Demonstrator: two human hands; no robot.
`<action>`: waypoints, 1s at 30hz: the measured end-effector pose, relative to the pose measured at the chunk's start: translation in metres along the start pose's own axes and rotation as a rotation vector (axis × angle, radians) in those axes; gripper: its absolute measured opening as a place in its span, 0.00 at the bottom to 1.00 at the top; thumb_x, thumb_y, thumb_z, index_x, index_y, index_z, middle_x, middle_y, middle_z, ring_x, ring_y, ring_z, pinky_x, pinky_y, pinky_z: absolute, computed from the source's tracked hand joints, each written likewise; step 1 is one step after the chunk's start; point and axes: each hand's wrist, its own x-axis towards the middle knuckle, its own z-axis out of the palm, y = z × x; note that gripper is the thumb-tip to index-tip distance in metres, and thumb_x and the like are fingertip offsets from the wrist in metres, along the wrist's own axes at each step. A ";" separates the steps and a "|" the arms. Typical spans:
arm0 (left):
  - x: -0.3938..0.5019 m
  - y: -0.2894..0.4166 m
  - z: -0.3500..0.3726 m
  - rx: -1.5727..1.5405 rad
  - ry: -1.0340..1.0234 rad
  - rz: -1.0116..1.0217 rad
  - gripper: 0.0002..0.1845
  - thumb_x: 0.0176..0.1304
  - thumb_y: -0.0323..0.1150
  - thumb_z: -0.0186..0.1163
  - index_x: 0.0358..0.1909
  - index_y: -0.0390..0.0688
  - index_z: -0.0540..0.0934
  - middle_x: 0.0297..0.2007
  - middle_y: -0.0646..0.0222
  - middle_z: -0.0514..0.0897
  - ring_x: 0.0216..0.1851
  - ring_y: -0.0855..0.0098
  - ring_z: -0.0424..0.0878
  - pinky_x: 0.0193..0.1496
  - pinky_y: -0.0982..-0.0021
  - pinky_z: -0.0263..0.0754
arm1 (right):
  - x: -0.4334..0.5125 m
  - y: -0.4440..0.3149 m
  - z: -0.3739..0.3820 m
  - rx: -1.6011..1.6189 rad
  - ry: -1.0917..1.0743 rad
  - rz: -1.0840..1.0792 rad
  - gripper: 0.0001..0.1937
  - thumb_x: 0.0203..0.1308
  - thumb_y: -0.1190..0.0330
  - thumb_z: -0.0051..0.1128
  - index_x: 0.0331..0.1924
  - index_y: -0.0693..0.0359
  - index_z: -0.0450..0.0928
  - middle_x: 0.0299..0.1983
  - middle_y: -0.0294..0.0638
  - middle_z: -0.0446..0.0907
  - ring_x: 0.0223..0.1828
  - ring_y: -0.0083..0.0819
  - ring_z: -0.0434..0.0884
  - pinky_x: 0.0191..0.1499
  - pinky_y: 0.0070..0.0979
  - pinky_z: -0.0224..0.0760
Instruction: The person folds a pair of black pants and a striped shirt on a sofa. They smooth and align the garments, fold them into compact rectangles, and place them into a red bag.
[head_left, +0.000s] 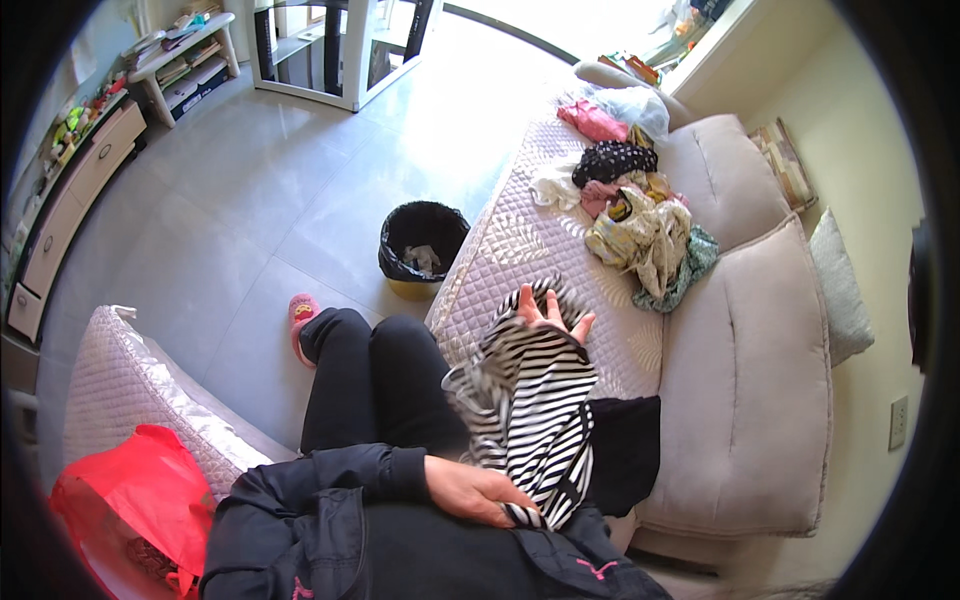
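My left hand (478, 491) pinches one edge of a black-and-white striped knit garment (551, 397) close to my waist. The cloth stretches forward from there over the sofa seat. Out of its far end comes my right hand (551, 311), fingers spread and holding nothing. Striped fabric hides my right wrist and forearm, which seem to be inside the garment. A folded black cloth (626, 450) lies on the seat just right of the stripes.
A heap of crumpled clothes (645, 225) lies farther along the quilted sofa cover (517, 240), against the back cushions (739, 390). A black-lined waste bin (424, 244) stands beside the sofa. At my left sits a red plastic bag (135, 487); a pink slipper (301, 322) is on my foot.
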 end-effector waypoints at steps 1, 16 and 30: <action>-0.003 0.002 0.000 -0.012 -0.009 -0.022 0.26 0.71 0.29 0.52 0.67 0.31 0.64 0.60 0.57 0.75 0.61 0.71 0.70 0.66 0.72 0.61 | 0.007 -0.003 -0.002 0.133 -0.015 -0.010 0.53 0.55 0.28 0.46 0.76 0.37 0.27 0.71 0.58 0.56 0.49 0.41 0.79 0.30 0.27 0.74; -0.203 -0.022 -0.073 -0.708 1.466 0.694 0.21 0.78 0.42 0.41 0.57 0.37 0.74 0.50 0.58 0.82 0.50 0.65 0.81 0.55 0.64 0.78 | -0.121 -0.008 0.006 -0.433 -0.479 0.604 0.27 0.75 0.51 0.33 0.66 0.63 0.65 0.61 0.50 0.74 0.59 0.38 0.76 0.64 0.36 0.67; -0.237 -0.107 -0.023 -0.846 1.713 0.596 0.24 0.78 0.43 0.35 0.60 0.36 0.71 0.54 0.54 0.80 0.53 0.59 0.81 0.60 0.58 0.76 | -0.082 -0.004 -0.068 -0.340 -0.162 0.224 0.29 0.73 0.58 0.40 0.71 0.67 0.54 0.67 0.50 0.67 0.66 0.40 0.71 0.69 0.38 0.62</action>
